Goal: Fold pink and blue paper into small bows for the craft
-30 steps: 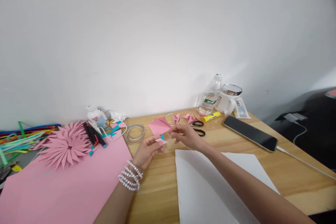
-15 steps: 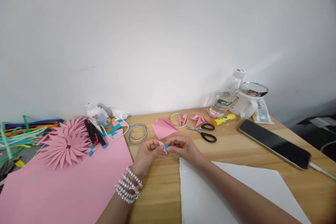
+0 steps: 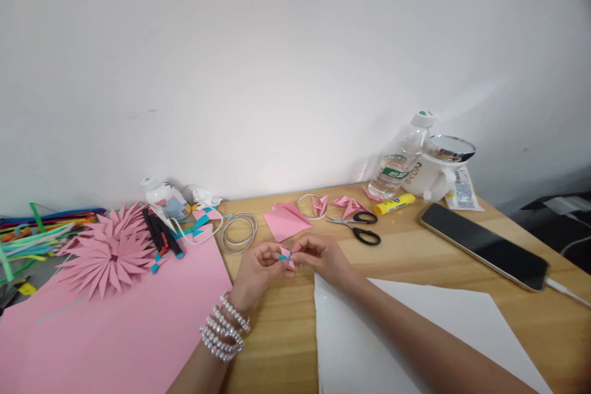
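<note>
Between both hands, above the wooden table (image 3: 272, 345), is a small folded paper piece (image 3: 287, 257) in pink and blue. My left hand (image 3: 258, 265), with beaded bracelets at the wrist, pinches its left side. The fingertips of my right hand (image 3: 321, 255) are closed on its right edge. Just beyond the hands lie folded pink paper sheets (image 3: 285, 223). A ring (image 3: 299, 206) surrounds a small folded pink piece (image 3: 319, 204), and black-handled scissors (image 3: 364, 235) rest to its right.
Pink folded paper flowers (image 3: 111, 258) and markers (image 3: 159, 231) sit on a pink sheet (image 3: 115, 345) at left. White paper (image 3: 392, 338) is under my right forearm. A phone (image 3: 484, 246), glue stick (image 3: 394, 204), water bottle (image 3: 397, 163) and white mug (image 3: 427, 178) stand or lie at right.
The small paper piece has turned in my fingers, so more of its pink and blue face shows. Both hands stay in nearly the same place. The view has shifted slightly.
</note>
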A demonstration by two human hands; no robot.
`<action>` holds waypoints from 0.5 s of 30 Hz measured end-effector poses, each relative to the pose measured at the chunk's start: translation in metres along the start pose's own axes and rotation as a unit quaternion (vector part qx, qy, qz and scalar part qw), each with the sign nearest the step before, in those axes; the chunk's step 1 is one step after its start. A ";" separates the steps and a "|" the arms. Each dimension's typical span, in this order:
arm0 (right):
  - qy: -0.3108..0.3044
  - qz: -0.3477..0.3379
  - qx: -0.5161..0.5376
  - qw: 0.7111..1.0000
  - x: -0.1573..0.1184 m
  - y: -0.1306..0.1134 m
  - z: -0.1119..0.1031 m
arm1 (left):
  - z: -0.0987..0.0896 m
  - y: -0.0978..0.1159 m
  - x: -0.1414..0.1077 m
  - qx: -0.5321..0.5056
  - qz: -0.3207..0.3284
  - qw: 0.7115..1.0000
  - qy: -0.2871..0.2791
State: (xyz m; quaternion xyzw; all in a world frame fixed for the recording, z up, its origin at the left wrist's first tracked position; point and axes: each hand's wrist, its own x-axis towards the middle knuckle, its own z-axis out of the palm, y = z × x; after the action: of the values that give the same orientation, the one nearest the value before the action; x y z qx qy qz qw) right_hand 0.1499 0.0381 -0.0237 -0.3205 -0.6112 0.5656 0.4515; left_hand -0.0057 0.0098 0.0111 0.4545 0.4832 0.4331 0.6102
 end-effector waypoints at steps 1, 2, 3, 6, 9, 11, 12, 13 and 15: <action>-0.002 0.002 -0.003 1.000 -0.001 0.001 0.000 | 0.001 0.000 0.000 -0.003 -0.002 1.000 -0.001; -0.003 0.003 -0.007 1.000 -0.001 0.002 0.000 | 0.002 -0.001 0.000 -0.008 -0.004 1.000 -0.002; -0.004 0.005 -0.014 1.000 -0.002 0.002 0.000 | 0.002 -0.002 0.000 -0.011 -0.007 1.000 -0.002; -0.003 0.011 -0.037 0.999 -0.002 0.004 0.000 | 0.004 -0.005 0.000 -0.022 -0.011 1.000 0.006; -0.014 0.011 -0.037 0.999 0.000 0.002 -0.001 | 0.004 -0.007 0.001 -0.029 -0.008 0.999 0.014; -0.029 0.010 -0.023 0.999 0.001 0.001 -0.001 | 0.004 -0.007 0.002 -0.032 -0.004 0.999 0.017; -0.036 0.008 -0.019 0.999 0.001 0.000 -0.002 | 0.004 -0.007 0.002 -0.033 -0.005 0.999 0.019; -0.039 0.005 -0.018 0.999 0.002 0.001 -0.002 | 0.003 -0.006 0.002 -0.033 -0.006 0.999 0.022; -0.030 -0.002 -0.028 0.999 0.002 0.002 -0.002 | 0.003 -0.005 0.002 -0.037 -0.011 0.999 0.024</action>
State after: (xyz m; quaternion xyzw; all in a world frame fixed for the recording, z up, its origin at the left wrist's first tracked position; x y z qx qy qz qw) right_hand 0.1508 0.0413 -0.0258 -0.3147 -0.6403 0.5569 0.4252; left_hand -0.0017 0.0105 0.0064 0.4157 0.4865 0.4544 0.6197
